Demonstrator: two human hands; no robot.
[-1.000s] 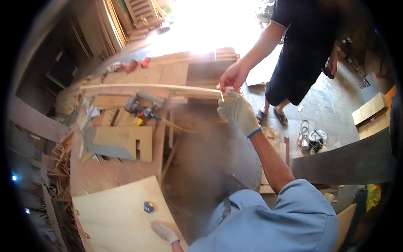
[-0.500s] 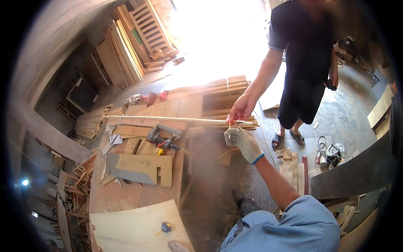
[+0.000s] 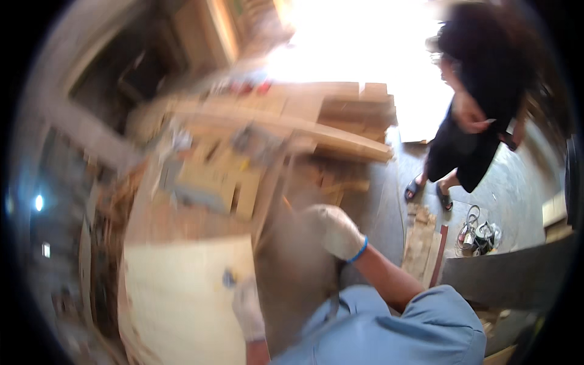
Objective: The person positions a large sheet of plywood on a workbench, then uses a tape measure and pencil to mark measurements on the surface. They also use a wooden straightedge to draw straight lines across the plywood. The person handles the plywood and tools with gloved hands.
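Blurred frame. Right hand (image 3: 334, 231), gloved, at centre, loosely curled, holding nothing visible. Left hand (image 3: 248, 307), gloved, lower centre, rests on pale plywood sheet (image 3: 176, 298); grip unclear. Long wooden plank (image 3: 340, 141) lies upper centre on desk (image 3: 201, 213). Another person (image 3: 480, 115) upper right.

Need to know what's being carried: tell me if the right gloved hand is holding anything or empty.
Empty, it seems: the right hand hangs over the grey floor, apart from the plank stack. Blur hides its fingers.

No packages, labels, signs or screens can be made out in this blurred view; only bare wood, boards and tools lie across the counter (image 3: 182, 219) and floor.
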